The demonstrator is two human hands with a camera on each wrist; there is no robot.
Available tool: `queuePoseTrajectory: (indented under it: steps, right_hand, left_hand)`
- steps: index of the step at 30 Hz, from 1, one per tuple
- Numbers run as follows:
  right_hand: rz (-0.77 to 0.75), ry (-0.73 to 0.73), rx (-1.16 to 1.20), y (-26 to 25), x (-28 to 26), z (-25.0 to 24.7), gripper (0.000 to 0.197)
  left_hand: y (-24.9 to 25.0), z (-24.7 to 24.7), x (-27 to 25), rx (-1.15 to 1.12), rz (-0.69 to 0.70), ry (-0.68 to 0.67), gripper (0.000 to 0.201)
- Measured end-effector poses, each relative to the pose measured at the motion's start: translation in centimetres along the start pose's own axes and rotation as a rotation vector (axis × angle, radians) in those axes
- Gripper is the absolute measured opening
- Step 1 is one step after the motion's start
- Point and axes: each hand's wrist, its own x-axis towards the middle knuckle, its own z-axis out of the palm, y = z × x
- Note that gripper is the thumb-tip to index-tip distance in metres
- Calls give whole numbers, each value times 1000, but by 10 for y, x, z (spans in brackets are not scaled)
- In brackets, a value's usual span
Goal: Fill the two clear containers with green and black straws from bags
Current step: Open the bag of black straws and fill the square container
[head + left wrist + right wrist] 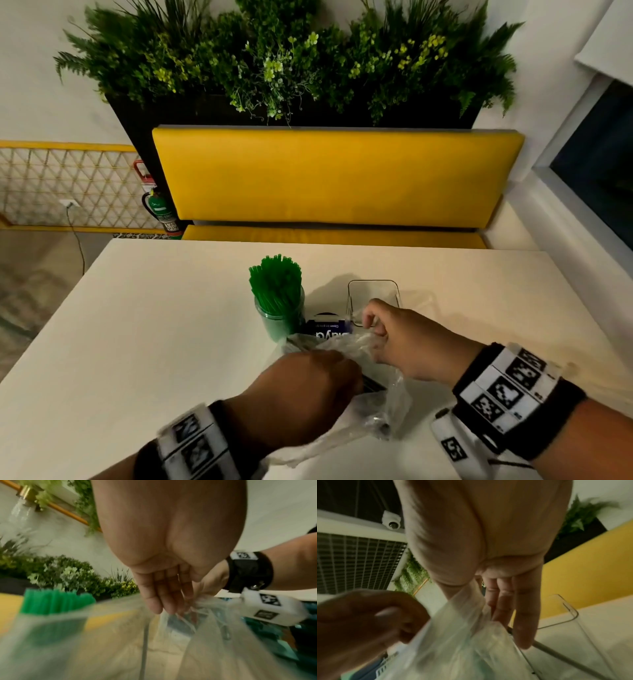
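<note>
A round clear container (279,320) packed with upright green straws (275,284) stands mid-table. To its right sits an empty square clear container (373,291). In front of them lies a crumpled clear plastic bag (387,401), with black straws (374,385) showing inside and a blue label (329,330) at its far end. My left hand (342,373) grips the bag from the left with curled fingers (406,626). My right hand (375,330) pinches the bag's plastic (467,605) between thumb and fingers, just in front of the empty container (570,614).
The white table (154,325) ends at a yellow bench (335,178) with a planter of greenery (291,58) above. A fire extinguisher (161,209) stands on the floor at the left. A window (603,164) is to the right.
</note>
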Motion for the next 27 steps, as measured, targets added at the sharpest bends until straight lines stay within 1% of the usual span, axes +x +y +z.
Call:
queuePoseTrajectory:
  steps: [2,4,5,6,7,8,9,11,12,14,15,16,18,20,22,24,25,27]
  right_hand:
    - [-41,-14,98,-2,-2,-2,34]
    - [-82,14,90,-4,-8,-2,35]
    - [-93,21,62,-4,-11,0,35]
    - [-103,14,43,-2,-15,1,34]
    - [-106,-12,25,-1,-17,4,34]
    - [-101,-43,16,1,-20,7,36]
    - [-83,-69,-2,5,-22,10,37]
    - [-37,-66,-70,11,-23,19,36]
    - [-11,-35,-116,13,-24,24,32]
    - [53,56,-217,14,-26,33,18]
    - [82,80,-270,14,-27,39,21]
    - [109,80,-312,17,-28,44,29]
    - [135,49,-367,25,-28,55,46]
    - [145,23,-395,38,-27,62,54]
    - [159,-8,-386,52,-25,64,56]
    - [142,-82,-334,67,-22,63,61]
    - [117,-126,-283,73,-21,64,63]
    - [64,-158,-130,79,-19,64,60]
  left_hand:
    - [-4,19,27,-83,-27,-2,18]
    - [-11,40,48,-127,-88,-44,17]
    - [-13,49,55,-133,-150,-99,16]
    - [-15,56,60,-129,-195,-204,16]
    - [-16,63,62,-121,-221,-343,19]
    - [-17,69,64,-124,-215,-449,23]
    - [-16,72,67,-133,-199,-523,28]
    - [-15,78,72,-183,-200,-574,32]
    - [-13,82,74,-211,-219,-577,31]
    - [-9,88,78,-233,-258,-538,33]
    - [-8,94,78,-238,-266,-491,31]
    - [-7,99,79,-240,-275,-452,30]
    - [-7,104,79,-199,-304,-417,26]
    - [-9,105,80,-140,-337,-403,21]
    - [-13,105,79,-92,-334,-377,19]
    - [-18,104,77,-41,-306,-357,22]
    - [-19,103,76,-37,-297,-359,27]
    - [-20,97,76,-79,-296,-388,39]
